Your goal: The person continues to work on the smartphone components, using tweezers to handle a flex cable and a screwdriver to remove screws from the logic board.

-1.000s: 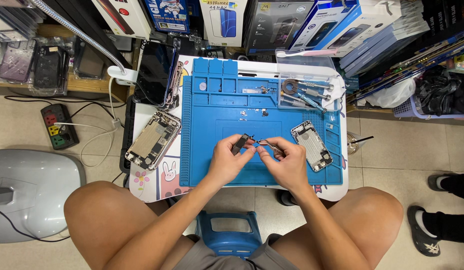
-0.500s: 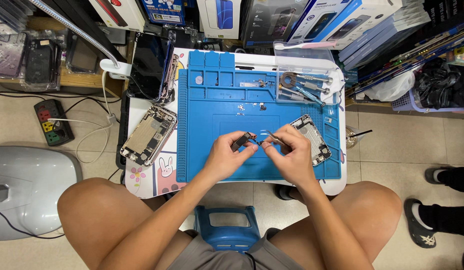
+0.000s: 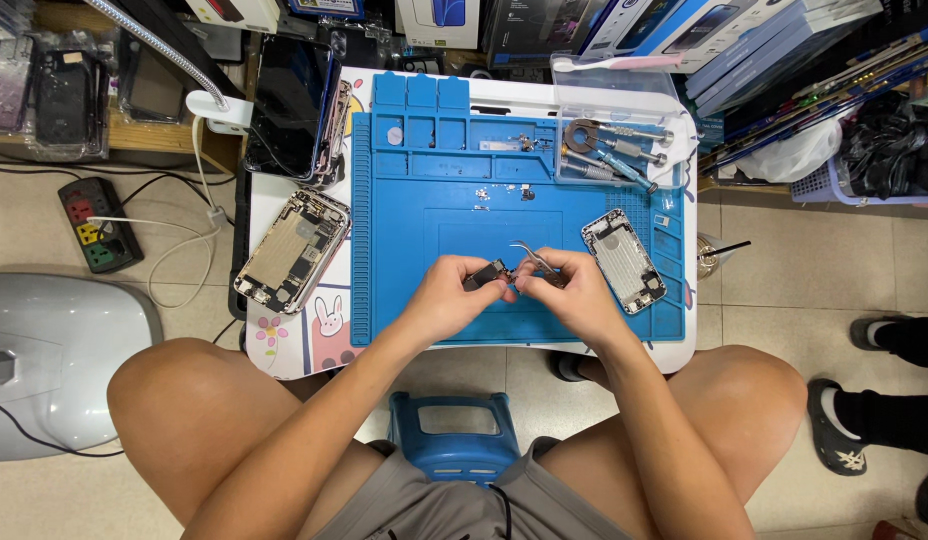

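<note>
Both hands meet over the near middle of a blue repair mat (image 3: pixel 424 200). My left hand (image 3: pixel 446 295) pinches a small dark phone part (image 3: pixel 487 274) between thumb and fingers. My right hand (image 3: pixel 574 290) grips metal tweezers (image 3: pixel 532 256), whose tips touch that part. An opened silver phone shell (image 3: pixel 624 260) lies on the mat just right of my right hand. A second opened phone body (image 3: pixel 290 250) with its insides showing lies left of the mat on the white table (image 3: pixel 314 350).
A clear tray (image 3: pixel 619 150) with screwdrivers and a tape roll sits at the mat's far right. Small screws (image 3: pixel 504 190) lie mid-mat. A dark screen panel (image 3: pixel 289 105) leans at far left. A power strip (image 3: pixel 94 222) and another person's feet (image 3: pixel 884 400) are on the floor.
My hands have drawn closer together and slightly nearer to me, bringing the tweezers' tips onto the small part. The view has shifted a little.
</note>
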